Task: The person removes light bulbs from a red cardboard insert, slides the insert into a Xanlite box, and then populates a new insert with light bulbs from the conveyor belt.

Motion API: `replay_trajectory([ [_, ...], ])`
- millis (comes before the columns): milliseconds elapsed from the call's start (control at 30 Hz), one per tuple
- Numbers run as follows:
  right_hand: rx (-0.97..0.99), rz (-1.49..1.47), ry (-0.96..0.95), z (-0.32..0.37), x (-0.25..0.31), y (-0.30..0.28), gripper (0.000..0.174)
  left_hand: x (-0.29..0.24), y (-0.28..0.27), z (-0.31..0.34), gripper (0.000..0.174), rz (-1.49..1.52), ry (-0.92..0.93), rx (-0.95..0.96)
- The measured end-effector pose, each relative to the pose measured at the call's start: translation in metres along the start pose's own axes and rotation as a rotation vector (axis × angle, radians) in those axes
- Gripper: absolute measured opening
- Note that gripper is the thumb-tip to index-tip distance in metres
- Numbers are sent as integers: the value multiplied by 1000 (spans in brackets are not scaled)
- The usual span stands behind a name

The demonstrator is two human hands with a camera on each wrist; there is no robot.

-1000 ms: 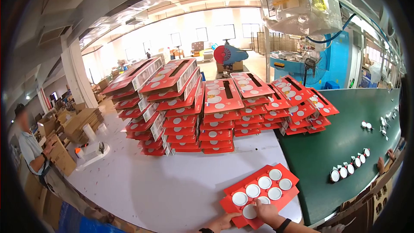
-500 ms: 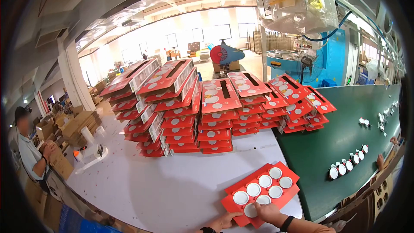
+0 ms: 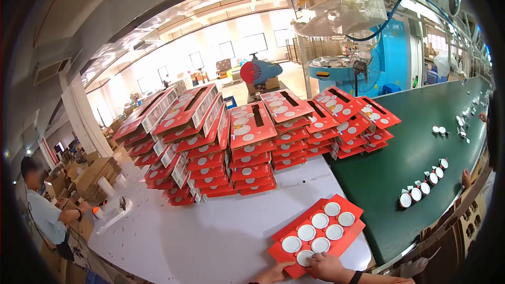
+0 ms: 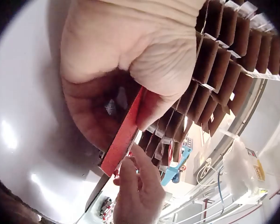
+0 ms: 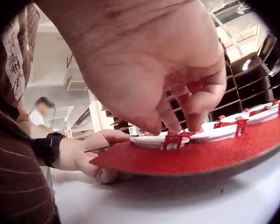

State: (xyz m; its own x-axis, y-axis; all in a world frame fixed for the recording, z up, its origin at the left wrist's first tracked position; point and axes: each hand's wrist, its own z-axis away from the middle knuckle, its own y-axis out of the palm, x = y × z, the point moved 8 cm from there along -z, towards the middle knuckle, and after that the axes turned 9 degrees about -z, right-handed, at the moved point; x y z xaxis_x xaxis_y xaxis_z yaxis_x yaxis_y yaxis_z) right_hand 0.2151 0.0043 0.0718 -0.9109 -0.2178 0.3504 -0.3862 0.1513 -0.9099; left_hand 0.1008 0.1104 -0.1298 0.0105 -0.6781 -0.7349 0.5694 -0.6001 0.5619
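Observation:
A red card [image 3: 344, 234] carries several white round discs [image 3: 306, 232] in two rows, with small red tabs at their rims. It lies tilted over the front edge of the white table. My left hand [image 3: 272, 273] grips the card's near corner, thumb on one face and fingers beneath, as the left wrist view [image 4: 130, 60] of that hand shows. My right hand [image 3: 327, 268] bends over the nearest discs. In the right wrist view its thumb and fingertips pinch at the nearest disc [image 5: 154, 141], right by its red tab [image 5: 173, 140].
Tall stacks of red printed cartons [image 3: 252, 126] stand across the back of the white table [image 3: 210, 242]. On the right, a green conveyor belt [image 3: 379, 189] bears a row of white-faced round pieces [image 3: 415, 194]. Another person [image 3: 47, 210] stands at the left beside cardboard.
The head view has swung to the right. My right hand's fingers have shifted slightly over the nearest discs; my left hand keeps its grip on the card's corner.

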Motion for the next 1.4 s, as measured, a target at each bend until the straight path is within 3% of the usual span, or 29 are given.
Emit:
replay_trajectory([
  [33,-150,-76,-52,5,8,-14,30,3,-3,-2,47,-2,-4,1],
  [300,-208,-186,41,21,-3,-3,28,-8,10,14,50,20,-34,-127],
  [333,-206,-202,43,21,-3,-4,29,-21,31,29,50,13,-35,-126],
  [400,-211,-219,48,23,-4,-3,29,-51,79,72,31,-132,-110,-229],
  [533,-211,-239,42,27,-5,2,33,-55,73,68,26,-285,17,-208],
  [633,-215,-270,20,31,-7,4,35,-55,74,67,31,-363,28,-202],
  [733,-210,-269,3,33,-5,-2,36,-37,56,55,32,-177,-42,-223],
  [800,-226,-269,-1,34,-5,-4,36,-21,12,19,51,-118,83,-157],
  [1133,-227,-313,22,38,8,-26,43,-21,7,23,50,-147,63,-242],
  [1400,-239,-108,37,47,14,-21,48,-26,27,12,50,38,14,-94],
])
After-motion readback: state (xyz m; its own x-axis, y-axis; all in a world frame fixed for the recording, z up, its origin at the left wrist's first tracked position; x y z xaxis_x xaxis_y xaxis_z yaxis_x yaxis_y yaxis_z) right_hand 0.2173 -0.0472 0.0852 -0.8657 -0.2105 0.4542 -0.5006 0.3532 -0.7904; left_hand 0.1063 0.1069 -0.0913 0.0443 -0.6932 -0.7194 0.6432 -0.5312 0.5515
